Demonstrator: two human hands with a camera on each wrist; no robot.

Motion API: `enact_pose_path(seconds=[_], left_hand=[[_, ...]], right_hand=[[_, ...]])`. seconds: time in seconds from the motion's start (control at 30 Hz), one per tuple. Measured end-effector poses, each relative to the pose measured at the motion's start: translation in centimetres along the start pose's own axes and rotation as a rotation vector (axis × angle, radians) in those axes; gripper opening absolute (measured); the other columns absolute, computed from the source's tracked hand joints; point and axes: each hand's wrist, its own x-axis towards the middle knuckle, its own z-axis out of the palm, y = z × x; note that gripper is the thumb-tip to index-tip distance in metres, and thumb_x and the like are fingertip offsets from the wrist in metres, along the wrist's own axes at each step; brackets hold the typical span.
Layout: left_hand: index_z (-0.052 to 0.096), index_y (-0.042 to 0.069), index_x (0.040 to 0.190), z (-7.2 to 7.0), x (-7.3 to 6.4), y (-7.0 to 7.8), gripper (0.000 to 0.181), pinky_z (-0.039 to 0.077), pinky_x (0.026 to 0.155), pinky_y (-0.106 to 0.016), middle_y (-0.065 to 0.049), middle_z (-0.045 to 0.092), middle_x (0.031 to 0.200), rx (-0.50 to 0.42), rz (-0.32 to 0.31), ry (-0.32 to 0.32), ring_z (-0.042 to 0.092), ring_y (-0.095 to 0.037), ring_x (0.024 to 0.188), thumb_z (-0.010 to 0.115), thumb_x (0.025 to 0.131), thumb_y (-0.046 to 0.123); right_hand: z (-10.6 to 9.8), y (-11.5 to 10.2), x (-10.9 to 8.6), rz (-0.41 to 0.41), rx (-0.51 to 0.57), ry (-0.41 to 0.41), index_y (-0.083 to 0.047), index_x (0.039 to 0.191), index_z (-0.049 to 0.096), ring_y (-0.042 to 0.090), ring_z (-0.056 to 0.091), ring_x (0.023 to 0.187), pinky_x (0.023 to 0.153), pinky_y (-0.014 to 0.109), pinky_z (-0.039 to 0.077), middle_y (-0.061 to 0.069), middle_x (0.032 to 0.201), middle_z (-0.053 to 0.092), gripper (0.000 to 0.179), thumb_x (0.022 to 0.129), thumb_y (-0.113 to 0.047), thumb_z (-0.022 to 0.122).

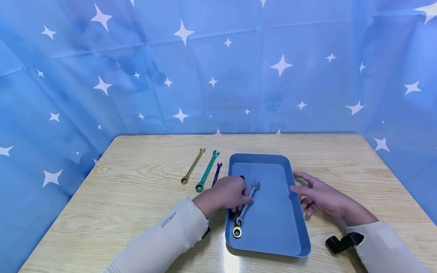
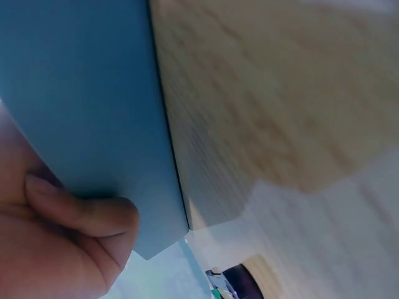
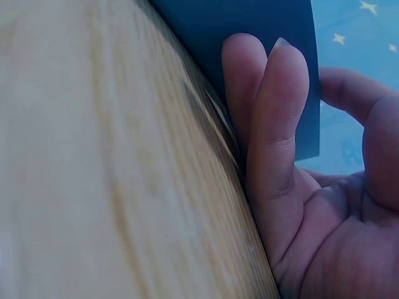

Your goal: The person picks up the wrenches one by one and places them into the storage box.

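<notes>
A blue-grey tray (image 1: 269, 212) lies on the table. My left hand (image 1: 227, 191) reaches over its left wall, with curled fingers on a ratchet wrench whose gold ring end (image 1: 237, 232) shows below them; its shaft is mostly hidden. Beside that, a silver wrench (image 1: 250, 196) lies slanted inside the tray, the thumb overlapping it. In the left wrist view, the thumb (image 2: 87, 215) bends near the tray wall (image 2: 93, 124). At the right side, my right hand (image 1: 321, 195) grips the tray, thumb over the rim and fingers along the outer wall (image 3: 274, 18).
Left of the tray, a gold wrench (image 1: 193, 167), a teal wrench (image 1: 207, 171) and a smaller purple wrench (image 1: 217, 173) lie side by side on the wooden table (image 1: 136, 182). A blue star-patterned cloth (image 1: 205, 68) hangs behind the table.
</notes>
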Motion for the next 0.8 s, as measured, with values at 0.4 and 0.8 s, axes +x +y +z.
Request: enact_pose_path(seconds=[0.4, 0.8], left_hand=[[0.066, 0.019, 0.062, -0.04, -0.02, 0.16, 0.039, 0.047, 0.052, -0.022, 0.008, 0.064, 0.052, 0.012, -0.004, 0.005, 0.061, -0.007, 0.045, 0.067, 0.096, 0.037], [0.043, 0.021, 0.052, 0.05, -0.32, 0.44, 0.053, 0.036, 0.043, -0.022, 0.010, 0.042, 0.043, 0.113, 0.027, 0.070, 0.051, -0.005, 0.041, 0.066, 0.096, 0.039]], right_hand=[[-0.06, -0.11, 0.04, 0.009, -0.003, 0.005, -0.014, 0.158, -0.018, 0.016, 0.068, 0.065, 0.060, 0.035, 0.058, 0.001, 0.080, 0.061, 0.085, 0.107, -0.033, 0.047], [0.02, -0.06, 0.08, 0.001, -0.005, 0.006, -0.013, 0.159, -0.016, 0.016, 0.068, 0.065, 0.059, 0.035, 0.058, 0.001, 0.082, 0.059, 0.084, 0.107, -0.033, 0.047]])
